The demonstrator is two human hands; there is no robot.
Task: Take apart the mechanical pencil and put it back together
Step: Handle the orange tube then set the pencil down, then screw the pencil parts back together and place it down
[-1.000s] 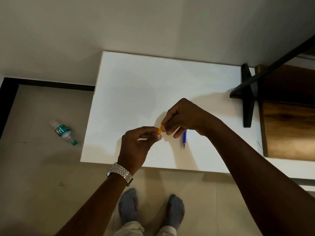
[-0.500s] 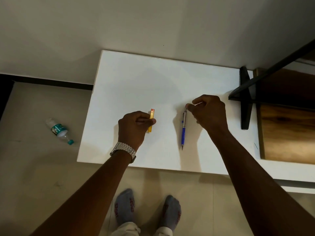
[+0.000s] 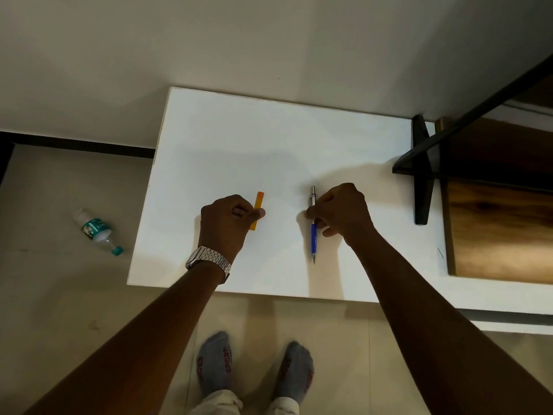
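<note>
A mechanical pencil with a blue grip and a silver upper barrel lies lengthwise on the white table, tip toward me. My right hand pinches its silver middle from the right. To the left, a flat yellow-orange lead case lies on the table; my left hand has thumb and fingers closed on its lower half. A metal watch sits on that wrist.
A plastic water bottle lies on the tiled floor to the left. A black shelf bracket and a wooden panel stand at the table's right. My socked feet are below the table's near edge.
My hands were together holding the yellow case; they have moved apart. The left set the case down on the table, and the right went to the pencil and closed on it.
</note>
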